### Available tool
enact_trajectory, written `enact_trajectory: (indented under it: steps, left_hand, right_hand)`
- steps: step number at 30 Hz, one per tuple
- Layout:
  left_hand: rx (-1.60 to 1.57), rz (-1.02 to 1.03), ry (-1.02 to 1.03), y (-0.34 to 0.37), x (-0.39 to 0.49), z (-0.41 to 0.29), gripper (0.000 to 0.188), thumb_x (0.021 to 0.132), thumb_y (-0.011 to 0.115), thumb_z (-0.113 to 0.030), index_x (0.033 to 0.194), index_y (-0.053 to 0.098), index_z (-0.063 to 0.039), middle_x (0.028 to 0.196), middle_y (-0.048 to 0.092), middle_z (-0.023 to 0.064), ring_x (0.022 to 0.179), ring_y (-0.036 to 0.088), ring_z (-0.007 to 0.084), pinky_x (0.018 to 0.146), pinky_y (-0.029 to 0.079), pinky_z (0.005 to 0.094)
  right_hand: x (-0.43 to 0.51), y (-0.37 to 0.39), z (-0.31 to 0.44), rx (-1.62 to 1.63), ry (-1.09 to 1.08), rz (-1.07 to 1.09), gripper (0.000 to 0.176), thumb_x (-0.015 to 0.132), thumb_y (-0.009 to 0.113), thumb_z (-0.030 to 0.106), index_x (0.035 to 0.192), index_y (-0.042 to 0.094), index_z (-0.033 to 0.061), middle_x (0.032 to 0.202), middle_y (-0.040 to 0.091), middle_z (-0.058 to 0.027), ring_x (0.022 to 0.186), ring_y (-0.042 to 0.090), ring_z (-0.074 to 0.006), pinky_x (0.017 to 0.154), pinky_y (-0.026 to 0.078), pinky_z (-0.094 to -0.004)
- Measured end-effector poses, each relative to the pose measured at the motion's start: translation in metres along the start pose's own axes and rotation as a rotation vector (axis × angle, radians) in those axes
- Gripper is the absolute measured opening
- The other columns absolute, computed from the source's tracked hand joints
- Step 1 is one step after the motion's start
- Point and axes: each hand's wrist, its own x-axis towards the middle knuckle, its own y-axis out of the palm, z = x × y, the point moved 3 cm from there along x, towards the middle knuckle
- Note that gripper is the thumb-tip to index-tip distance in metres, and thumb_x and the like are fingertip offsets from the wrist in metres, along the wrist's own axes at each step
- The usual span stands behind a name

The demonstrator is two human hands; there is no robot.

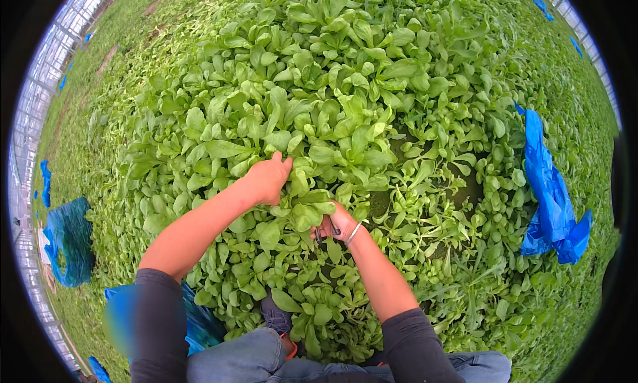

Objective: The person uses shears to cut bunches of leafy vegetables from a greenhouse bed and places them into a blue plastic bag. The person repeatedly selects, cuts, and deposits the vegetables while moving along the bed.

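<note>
Dense leafy green plants (319, 118) spread before me. My left hand (271, 178) reaches among their leaves, its thumb and finger at a leaf edge; leaves hide part of the fingers, and a firm hold cannot be made out. Lower and to its right, my right hand (333, 222) has its fingers curled around a small dark tool (320, 233), perhaps scissors or a small knife, mostly hidden. A leafy green plant (306, 216) lies right against that hand. A silvery bracelet (353, 233) circles the right wrist.
A crumpled blue plastic bag (548, 188) lies on the plants at right. A filled blue bag (72, 241) stands at far left, with another blue bag (202, 318) beside my left arm. My shoe (275, 315) is among the plants. A greenhouse frame (37, 79) edges the view.
</note>
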Motion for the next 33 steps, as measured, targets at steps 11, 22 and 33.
enact_trajectory:
  steps: [11,22,33]
  left_hand:
    - [0.18,-0.444,0.306,0.048,-0.06,0.016,0.034,0.068,0.067,-0.017,0.102,0.064,-0.011,0.108,0.049,0.0117,0.1,0.051,0.027,0.081,0.039,0.0373]
    - [0.203,-0.256,0.45,0.018,-0.033,0.012,0.015,0.068,0.065,-0.017,0.081,0.071,-0.013,0.121,0.055,0.0116,0.11,0.05,0.0264,0.096,0.034,0.0451]
    - [0.055,-0.217,0.246,0.046,-0.057,0.047,0.065,0.064,0.071,-0.015,0.125,0.049,-0.01,0.15,0.027,0.0188,0.099,0.057,0.0297,0.082,0.042,0.0421]
  right_hand:
    - [-0.039,-0.002,-0.051,-0.034,0.24,0.045,0.054,0.09,0.054,0.057,0.075,0.055,0.0053,0.062,0.056,-0.0049,0.053,0.057,-0.0173,0.054,0.055,-0.0364]
    - [-0.019,0.004,-0.039,-0.103,0.114,-0.067,0.055,0.089,0.054,0.06,0.075,0.056,0.0066,0.055,0.05,-0.0003,0.043,0.049,-0.0138,0.045,0.048,-0.0295]
    - [0.03,0.025,-0.021,-0.064,0.16,0.042,0.05,0.093,0.045,0.057,0.101,0.057,0.0086,0.073,0.06,-0.0038,0.057,0.059,-0.0178,0.062,0.057,-0.0372]
